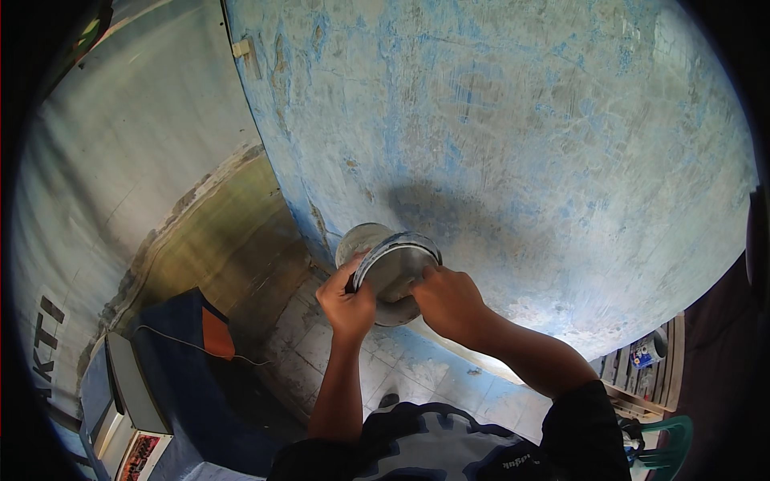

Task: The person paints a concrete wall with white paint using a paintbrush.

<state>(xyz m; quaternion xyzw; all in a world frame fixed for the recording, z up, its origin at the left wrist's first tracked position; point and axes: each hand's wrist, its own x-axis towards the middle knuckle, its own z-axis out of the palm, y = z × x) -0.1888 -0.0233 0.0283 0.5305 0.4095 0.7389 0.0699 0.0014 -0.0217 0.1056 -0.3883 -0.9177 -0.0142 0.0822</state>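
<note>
One round bucket (pixel 413 238) with a grey-smeared rim is under our inspection, held raised over the tiled floor (pixel 417 369) with its mouth turned toward the wearer. We record the left hand (pixel 349 305) at the bucket's left side, fingers curled and gripping the rim. The right hand (pixel 451 303) is at the bucket's right side, fingers bent in over the mouth; we cannot tell whether they are closed on anything. Just behind the bucket's upper left edge we note a pale round piece (pixel 360 237), kind not determinable. Beyond the bucket stands a wall (pixel 545 144), its blue paint patchy under a whitish-grey layer; a shadow falls on it above the bucket. Left of the bucket, and nearer the wearer, we find a dark blue covered block (pixel 172 345) with an orange panel (pixel 216 335). Well to the bucket's right we list a slatted wooden rack (pixel 676 365) bearing a can (pixel 648 350).
</note>
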